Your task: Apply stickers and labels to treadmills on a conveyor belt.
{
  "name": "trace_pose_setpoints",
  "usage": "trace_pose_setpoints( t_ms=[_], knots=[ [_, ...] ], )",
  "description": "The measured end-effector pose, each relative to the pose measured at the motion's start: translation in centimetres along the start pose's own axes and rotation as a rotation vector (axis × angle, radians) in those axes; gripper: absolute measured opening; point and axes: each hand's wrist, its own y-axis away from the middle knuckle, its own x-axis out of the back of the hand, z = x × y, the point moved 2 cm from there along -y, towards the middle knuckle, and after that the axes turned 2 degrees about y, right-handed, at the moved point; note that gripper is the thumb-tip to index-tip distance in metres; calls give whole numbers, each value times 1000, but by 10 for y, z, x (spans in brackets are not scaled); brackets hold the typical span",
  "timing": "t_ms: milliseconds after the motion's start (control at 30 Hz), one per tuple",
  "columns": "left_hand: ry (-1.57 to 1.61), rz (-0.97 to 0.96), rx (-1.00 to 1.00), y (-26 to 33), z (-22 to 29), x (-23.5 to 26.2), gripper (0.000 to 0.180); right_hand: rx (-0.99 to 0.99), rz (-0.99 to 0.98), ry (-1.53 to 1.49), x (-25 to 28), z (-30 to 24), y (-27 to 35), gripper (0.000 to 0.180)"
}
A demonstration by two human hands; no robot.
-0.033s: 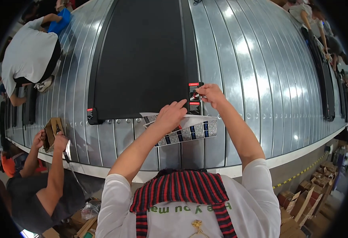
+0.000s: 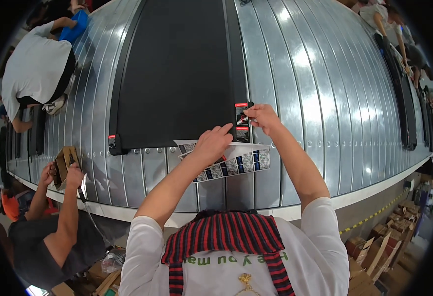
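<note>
A long black treadmill deck (image 2: 177, 74) lies in front of me, its near end facing me. At its near right corner sits a black and red warning label (image 2: 241, 114) with a smaller label just below. My right hand (image 2: 263, 119) pinches at the right edge of this label, thumb and forefinger together. My left hand (image 2: 214, 144) is closed over printed sticker sheets (image 2: 241, 165), its fingertips beside the label's left side. The sheets hang past the deck's near edge, partly hidden under the hand. Another label (image 2: 112, 141) marks the near left corner.
The deck lies on a metal slatted conveyor (image 2: 325, 98) with a pale front edge. At left, a co-worker (image 2: 53, 241) holds a cardboard box (image 2: 61, 170) and a tool. Another person (image 2: 38, 64) bends over the line. Cardboard pieces (image 2: 384, 251) are stacked at lower right.
My hands, the label and the sheets look the same. The co-worker's arm at left has shifted very slightly.
</note>
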Motion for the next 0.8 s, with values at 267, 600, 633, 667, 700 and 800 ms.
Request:
trace_pose_setpoints(
  t_ms=[267,600,633,667,700,800],
  knots=[
    [29,-9,-22,-1,-1,1,14,27,40,-49,0,1,1,11],
    [63,-91,-4,-4,-1,5,11,-4,31,-34,3,3,-2,11],
    [62,-93,-5,-4,-1,5,11,-7,35,-33,3,2,-1,11],
    [56,-74,-15,-4,-1,4,11,-10,39,-32,3,2,-1,11],
    [49,-53,-26,-5,0,5,11,-9,40,-34,4,1,-1,11],
    [50,-61,-29,-9,0,7,11,-1,40,-26,8,-1,-3,10]
  ],
)
